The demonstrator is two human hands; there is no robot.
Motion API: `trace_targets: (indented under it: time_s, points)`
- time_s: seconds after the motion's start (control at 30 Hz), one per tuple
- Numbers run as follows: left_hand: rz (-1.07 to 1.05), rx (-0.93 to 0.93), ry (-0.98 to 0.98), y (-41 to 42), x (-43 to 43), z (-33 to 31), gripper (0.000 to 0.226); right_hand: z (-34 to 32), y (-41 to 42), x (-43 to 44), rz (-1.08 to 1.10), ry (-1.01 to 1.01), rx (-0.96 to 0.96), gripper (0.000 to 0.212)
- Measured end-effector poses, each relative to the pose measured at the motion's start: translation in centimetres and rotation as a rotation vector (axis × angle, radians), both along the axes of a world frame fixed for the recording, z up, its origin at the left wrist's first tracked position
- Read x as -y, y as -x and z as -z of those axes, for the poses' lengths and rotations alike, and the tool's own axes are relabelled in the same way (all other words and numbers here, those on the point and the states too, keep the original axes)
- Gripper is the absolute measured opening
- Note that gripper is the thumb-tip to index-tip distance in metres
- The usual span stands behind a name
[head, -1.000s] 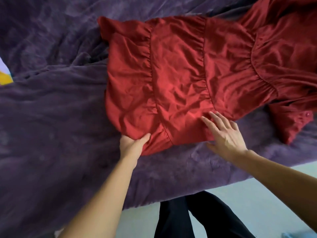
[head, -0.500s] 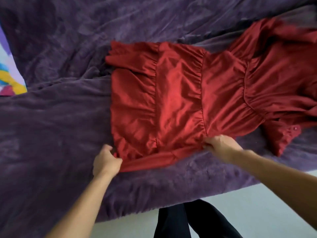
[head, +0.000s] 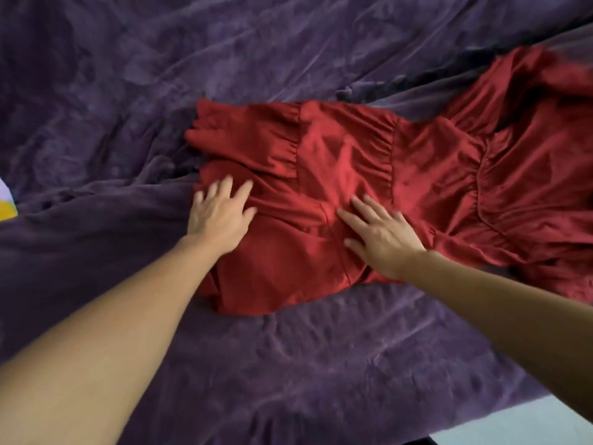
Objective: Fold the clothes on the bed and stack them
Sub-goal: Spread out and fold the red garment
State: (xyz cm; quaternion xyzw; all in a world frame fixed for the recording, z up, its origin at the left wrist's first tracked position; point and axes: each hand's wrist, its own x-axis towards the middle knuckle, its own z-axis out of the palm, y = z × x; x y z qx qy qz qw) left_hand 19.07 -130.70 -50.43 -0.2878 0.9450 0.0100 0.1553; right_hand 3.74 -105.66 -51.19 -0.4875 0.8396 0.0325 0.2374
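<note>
While both hands lie flat with fingers spread — left hand [head: 221,216], right hand [head: 383,237] — on the near folded edge, the red dress [head: 346,175] stretches lengthwise rightward across the purple bedspread [head: 288,364], bodice nearer the right hand.

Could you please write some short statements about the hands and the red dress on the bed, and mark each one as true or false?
1. The left hand and the right hand both lie flat on the red dress. True.
2. The left hand pinches a corner of the dress and lifts it up. False: its fingers are spread and press down on the cloth.
3. The dress lies on a purple blanket. True.
4. The dress is folded into a small square. False: only its near edge is turned over, and the rest stretches out to the right.
</note>
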Motion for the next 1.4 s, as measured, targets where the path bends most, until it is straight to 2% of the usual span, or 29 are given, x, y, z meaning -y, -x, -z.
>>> trace_targets:
  time_s: [0.03, 0.07, 0.13, 0.2, 0.27, 0.3, 0.37, 0.43, 0.47, 0.53, 0.57, 0.63, 0.67, 0.7, 0.73, 0.8, 0.83, 0.87, 0.9, 0.97, 1.0, 1.03, 1.1, 1.17, 1.23, 1.27, 1.33, 1.4]
  points:
    - [-0.047, 0.009, 0.005, 0.2, 1.0, 0.5, 0.045, 0.7, 0.3, -0.2, 0.027, -0.111, 0.051, 0.056]
    - [-0.1, -0.059, 0.032, 0.8, 2.4, 0.6, 0.039, 1.0, 1.2, 0.0, 0.079, -0.114, 0.066, 0.051]
    - [-0.165, -0.266, 0.092, 2.9, 5.6, 0.7, 0.035, 0.7, 3.8, 1.6, 0.204, 0.108, -0.026, 0.042]
    - [-0.102, -0.367, 0.078, 6.4, 8.7, 0.7, 0.046, 0.2, 7.3, 4.7, 0.309, 0.378, -0.133, 0.032]
    - [-0.017, -0.291, -0.034, 10.3, 10.8, 1.2, 0.065, -0.1, 10.8, 8.9, 0.365, 0.49, -0.137, 0.034]
    - [0.013, -0.205, -0.085, 12.0, 11.4, 1.8, 0.077, 0.0, 12.3, 11.0, 0.36, 0.469, -0.102, 0.044]
    - [0.015, -0.018, -0.153, 14.1, 11.9, 3.3, 0.093, 0.8, 14.6, 14.3, 0.364, 0.303, -0.005, 0.066]
    - [0.012, 0.049, -0.154, 14.4, 11.5, 3.9, 0.081, 2.0, 15.5, 15.5, 0.375, 0.13, 0.049, 0.071]
    - [0.029, -0.019, -0.105, 14.2, 11.3, 3.6, 0.064, 2.2, 15.6, 15.5, 0.371, 0.115, 0.031, 0.064]
    - [0.083, -0.277, 0.018, 12.9, 11.0, 2.1, 0.029, 1.5, 14.9, 14.4, 0.353, 0.267, -0.09, 0.045]
    - [0.117, -0.405, 0.056, 11.8, 10.8, 1.1, 0.019, 0.8, 14.3, 13.4, 0.348, 0.389, -0.145, 0.039]
    - [0.199, -0.575, 0.108, 8.9, 9.4, -0.9, 0.019, -0.8, 12.5, 10.3, 0.313, 0.6, -0.184, 0.034]
    - [0.231, -0.58, 0.115, 7.0, 8.2, -1.7, 0.021, -1.5, 11.2, 8.4, 0.275, 0.651, -0.185, 0.032]
    - [0.25, -0.511, 0.093, 4.8, 6.7, -2.1, 0.025, -1.8, 9.5, 6.1, 0.218, 0.637, -0.182, 0.028]
    - [0.267, -0.359, 0.05, 2.4, 4.9, -2.1, 0.031, -1.6, 7.6, 3.8, 0.16, 0.573, -0.176, 0.026]
    - [0.263, 0.118, -0.054, -1.2, 1.1, -2.1, 0.051, -0.6, 4.1, -0.4, 0.085, 0.286, -0.127, 0.028]
    - [0.238, 0.26, -0.087, -2.3, -0.3, -1.9, 0.055, -0.1, 2.4, -2.2, 0.074, 0.129, -0.086, 0.032]
    - [0.206, 0.298, -0.114, -2.8, -1.4, -1.7, 0.054, 0.4, 1.0, -3.4, 0.083, 0.03, -0.058, 0.038]
    - [0.197, 0.256, -0.146, -2.4, -2.7, -2.2, 0.05, 0.7, 0.0, -4.5, 0.114, 0.009, -0.039, 0.043]
    - [0.247, -0.007, -0.116, -1.0, -4.7, -2.0, 0.039, 0.8, -1.0, -5.2, 0.174, 0.098, 0.005, 0.048]
    - [0.28, -0.123, -0.091, 0.2, -6.1, -1.8, 0.038, 0.7, -1.3, -5.5, 0.203, 0.118, 0.021, 0.05]
    - [0.318, -0.153, -0.092, 1.4, -7.6, -1.4, 0.042, 0.6, -1.4, -5.9, 0.224, 0.107, 0.059, 0.054]
    - [0.328, 0.056, -0.115, 3.1, -10.2, -0.4, 0.053, 0.9, -1.0, -7.4, 0.27, 0.095, 0.14, 0.059]
    - [0.215, 0.312, -0.129, 4.4, -11.5, 0.8, 0.059, 0.4, 0.7, -10.0, 0.317, 0.186, 0.17, 0.057]
    - [0.119, 0.392, -0.051, 6.2, -13.1, 0.6, 0.058, -0.4, 3.8, -13.6, 0.39, 0.331, 0.123, 0.048]
    - [0.122, 0.345, -0.002, 7.4, -14.3, -0.1, 0.054, -0.8, 5.6, -15.8, 0.423, 0.382, 0.09, 0.043]
    - [0.178, 0.131, 0.033, 10.3, -18.0, -1.6, 0.036, -1.7, 9.1, -20.2, 0.48, 0.446, 0.019, 0.037]
    - [0.289, -0.087, -0.069, 13.2, -23.3, -2.4, 0.02, -2.5, 12.4, -24.9, 0.538, 0.466, -0.059, 0.03]
